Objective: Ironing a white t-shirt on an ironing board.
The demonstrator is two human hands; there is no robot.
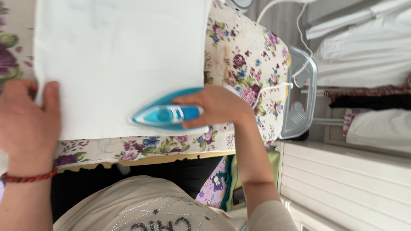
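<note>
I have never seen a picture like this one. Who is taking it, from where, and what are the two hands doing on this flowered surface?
There is no machine here. One camera sits on a person's head and looks down, so you see that person's own arms and chest from above.

The flowered surface is an ironing board with a floral cover. A white cloth lies flat on it.

The right hand grips the handle of a blue and white iron, which rests on the near edge of the cloth. A white cord runs away from it across the board. The left hand, with a red braided bracelet at the wrist, presses down the cloth's left edge.

At the board's far end is a grey metal iron rest. Folded white fabrics lie beyond it.
</note>
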